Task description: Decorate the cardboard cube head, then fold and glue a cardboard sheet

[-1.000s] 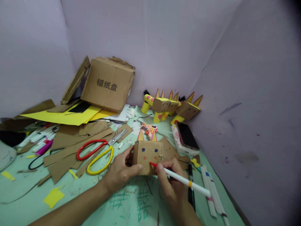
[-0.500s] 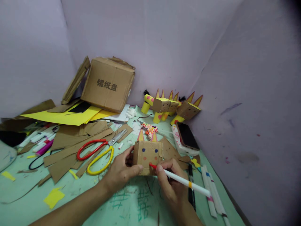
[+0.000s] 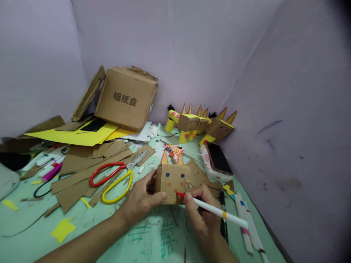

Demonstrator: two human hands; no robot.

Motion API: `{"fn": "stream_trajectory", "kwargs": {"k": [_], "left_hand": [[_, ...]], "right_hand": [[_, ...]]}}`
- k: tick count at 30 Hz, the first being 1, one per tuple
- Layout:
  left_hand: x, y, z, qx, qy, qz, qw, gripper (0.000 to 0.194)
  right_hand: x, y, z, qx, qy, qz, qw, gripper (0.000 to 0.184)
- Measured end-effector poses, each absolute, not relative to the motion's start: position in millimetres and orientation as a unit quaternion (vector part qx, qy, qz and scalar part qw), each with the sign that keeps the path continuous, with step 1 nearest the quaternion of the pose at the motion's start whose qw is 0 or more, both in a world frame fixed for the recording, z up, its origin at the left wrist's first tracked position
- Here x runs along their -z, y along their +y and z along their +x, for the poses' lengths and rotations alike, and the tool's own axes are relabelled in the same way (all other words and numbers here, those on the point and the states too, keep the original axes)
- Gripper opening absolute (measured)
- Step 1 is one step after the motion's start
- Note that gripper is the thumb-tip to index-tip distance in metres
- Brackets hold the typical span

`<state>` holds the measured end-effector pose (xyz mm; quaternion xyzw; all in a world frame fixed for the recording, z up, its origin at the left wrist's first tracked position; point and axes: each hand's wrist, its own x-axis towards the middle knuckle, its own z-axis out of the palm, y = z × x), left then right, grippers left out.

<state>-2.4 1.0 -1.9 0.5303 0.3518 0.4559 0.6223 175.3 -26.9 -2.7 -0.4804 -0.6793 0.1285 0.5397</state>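
A small cardboard box head (image 3: 172, 179) with two pointed ears, blue eye dots and orange cheek dots stands on the green table (image 3: 90, 230). My left hand (image 3: 141, 199) grips its left side and lower edge, fingers wrapped round it. My right hand (image 3: 201, 215) pinches a white marker with a red tip (image 3: 214, 210). The tip touches the lower front of the box face.
Red and yellow scissors (image 3: 112, 179) lie on cardboard scraps to the left. A large cardboard box (image 3: 126, 96) and yellow paper sit behind. Finished cardboard animals (image 3: 201, 126) stand against the back wall. A phone (image 3: 218, 157) and several markers (image 3: 246, 226) lie at the right.
The red marker tip has shifted slightly down and right along the lower face of the box. My left hand and the box have stayed in place.
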Motion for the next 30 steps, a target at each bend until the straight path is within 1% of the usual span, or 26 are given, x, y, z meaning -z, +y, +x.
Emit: {"fn": "stream_trajectory", "kwargs": {"k": [9, 23, 30], "left_hand": [[-0.5, 0.9, -2.0, -0.450, 0.376, 0.537, 0.606, 0.069], [-2.0, 0.7, -2.1, -0.451, 0.367, 0.533, 0.615, 0.068], [2.1, 1.4, -1.7, -0.451, 0.370, 0.526, 0.619, 0.075]], "right_hand": [[7.3, -28.6, 176.9, -0.130, -0.690, -0.480, 0.526, 0.022], [4.8, -27.0, 176.0, -0.113, -0.689, -0.489, 0.523, 0.022], [4.9, -25.9, 176.4, -0.138, -0.677, -0.478, 0.542, 0.020]]}}
